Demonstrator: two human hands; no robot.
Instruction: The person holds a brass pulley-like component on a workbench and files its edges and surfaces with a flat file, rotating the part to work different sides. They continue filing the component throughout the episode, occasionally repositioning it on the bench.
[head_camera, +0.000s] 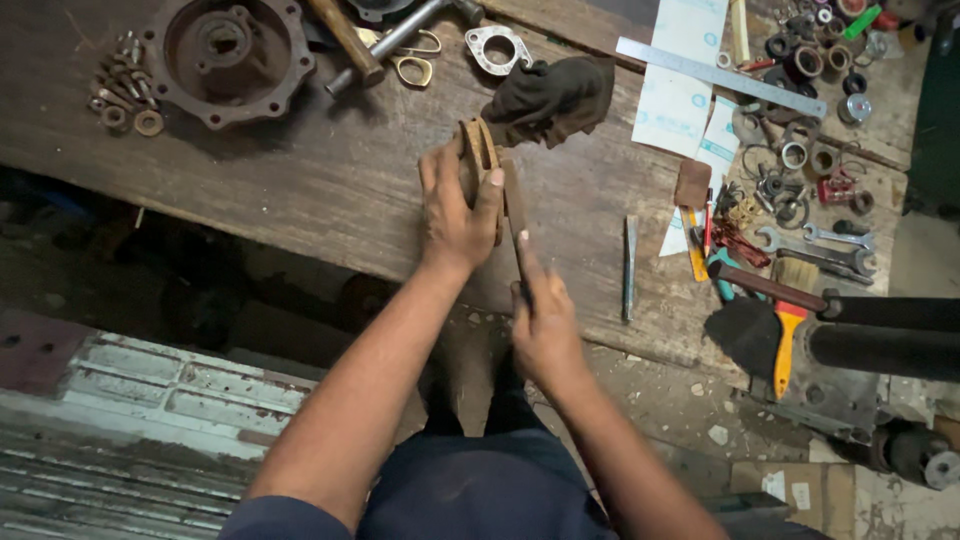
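Observation:
My left hand (455, 210) grips a rusty brown ring-shaped part (478, 150), held on edge over the wooden workbench (330, 180). My right hand (545, 325) holds the handle end of a long flat file (513, 205). The file's blade runs up alongside the ring and touches it. A dark rag (550, 95) lies just beyond the ring on the bench.
A rusty round housing (228, 55) and loose bolts (125, 95) sit at the far left. A hammer (345, 38), scissors, a steel ruler (720, 75), spanners (815, 240), rings, a chisel (630, 265) and a brush (790, 320) crowd the right. A vise stands at the right edge.

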